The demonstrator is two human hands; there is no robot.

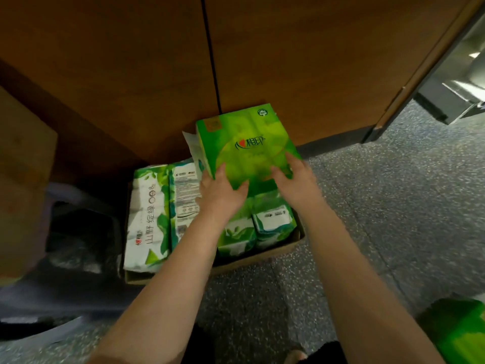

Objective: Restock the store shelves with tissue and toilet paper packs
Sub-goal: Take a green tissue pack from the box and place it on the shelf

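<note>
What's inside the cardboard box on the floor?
The cardboard box holds white-and-green tissue packs lying side by side. Both hands grip a bright green pack above them. The box bottom and any lower packs are covered.

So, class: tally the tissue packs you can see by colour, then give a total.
Bright green packs: 2, one gripped by both hands, one at the lower right edge
White-and-green packs in the cardboard box: 4
Total: 6
</note>
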